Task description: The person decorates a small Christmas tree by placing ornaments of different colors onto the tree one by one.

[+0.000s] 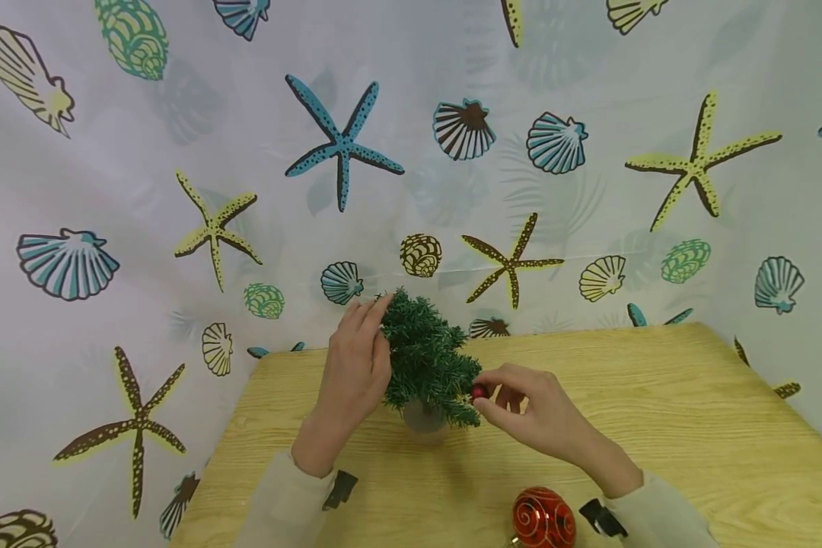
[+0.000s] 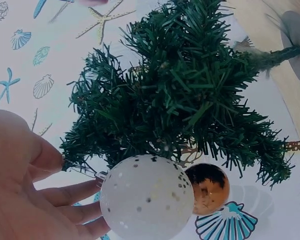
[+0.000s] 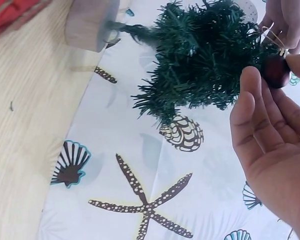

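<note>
A small green artificial Christmas tree (image 1: 421, 350) stands on the table in a round pale base (image 3: 87, 25). At its right side my right hand (image 1: 537, 411) pinches a small dark red Christmas ball (image 3: 276, 71) between thumb and fingers, close to the branches. A gold hanging loop (image 3: 271, 35) rises from the ball's cap. On the tree's left, my left hand (image 1: 358, 358) has its fingers extended, with the thumb at a branch tip. Beside those fingers, in the left wrist view, hang a white ball with silver dots (image 2: 146, 197) and a shiny copper ball (image 2: 208, 189).
A larger red ornament with glittery swirls (image 1: 543, 517) lies on the wooden table (image 1: 623, 396) near the front, left of my right wrist. Behind and at both sides of the table hangs a white cloth (image 1: 411, 205) printed with starfish and shells.
</note>
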{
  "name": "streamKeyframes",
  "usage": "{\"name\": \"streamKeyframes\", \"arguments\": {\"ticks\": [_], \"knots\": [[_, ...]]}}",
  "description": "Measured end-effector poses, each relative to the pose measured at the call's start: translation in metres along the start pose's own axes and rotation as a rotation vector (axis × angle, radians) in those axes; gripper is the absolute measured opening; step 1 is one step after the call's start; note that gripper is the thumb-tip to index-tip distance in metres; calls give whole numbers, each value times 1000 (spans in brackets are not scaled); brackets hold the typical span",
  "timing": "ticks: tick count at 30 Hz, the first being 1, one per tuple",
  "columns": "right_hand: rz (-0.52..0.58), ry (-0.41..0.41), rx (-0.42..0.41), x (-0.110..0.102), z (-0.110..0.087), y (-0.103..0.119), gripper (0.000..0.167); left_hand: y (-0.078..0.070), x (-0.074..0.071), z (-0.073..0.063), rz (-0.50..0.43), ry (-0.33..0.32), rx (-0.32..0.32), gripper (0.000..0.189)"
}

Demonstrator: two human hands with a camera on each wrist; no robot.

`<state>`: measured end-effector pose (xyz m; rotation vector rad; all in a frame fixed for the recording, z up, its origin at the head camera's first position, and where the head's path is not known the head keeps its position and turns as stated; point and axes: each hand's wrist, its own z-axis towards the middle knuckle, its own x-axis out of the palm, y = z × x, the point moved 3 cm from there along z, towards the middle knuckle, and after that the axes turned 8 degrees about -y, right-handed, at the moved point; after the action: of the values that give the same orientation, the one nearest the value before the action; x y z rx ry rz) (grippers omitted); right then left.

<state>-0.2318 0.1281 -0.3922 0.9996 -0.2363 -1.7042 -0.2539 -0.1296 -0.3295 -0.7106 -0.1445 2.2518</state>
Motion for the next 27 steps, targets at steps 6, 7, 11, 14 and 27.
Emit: {"name": "streamKeyframes", "arguments": {"ticks": [6,7,11,14,27], "knots": [[13,-75,-74,-2,10,13,20,-7,-6,-1,-28,-55,26,47],[15,-84,-83,-2,11,14,21,-9,-7,-2,-22,-64,38,47],[18,-107,-94,-2,16,19,22,-17,-8,-5,-6,-89,87,40],[22,-115,-94,-2,19,22,22,-22,-8,-10,-14,-94,116,33],[3,-192,-154,-4,30,29,33,-31,-6,-17,-103,-6,215,13]]}}
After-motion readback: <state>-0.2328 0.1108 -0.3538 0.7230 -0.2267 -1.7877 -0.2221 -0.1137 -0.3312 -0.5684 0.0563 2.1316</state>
